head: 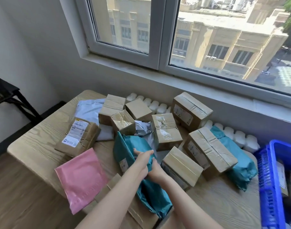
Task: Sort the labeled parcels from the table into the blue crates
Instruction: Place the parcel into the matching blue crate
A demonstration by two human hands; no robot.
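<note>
A teal plastic parcel (125, 146) with a small label stands tilted at the middle of the wooden table (34, 146). My left hand (142, 161) grips its right edge from the front, and my right hand (155, 169) holds the same edge just below, touching the left hand. Around it lie a pink mailer (82, 177), a labeled brown paper parcel (78, 136), several taped cardboard boxes (166, 131), a second teal parcel (240, 162) and a white mailer (90, 109). The blue crate (268, 179) stands at the right table edge with a parcel inside.
A row of white rounded radiator sections (158, 106) runs behind the table under the window sill. A black piece of furniture (2, 93) stands at the far left. Wooden floor lies left of the table.
</note>
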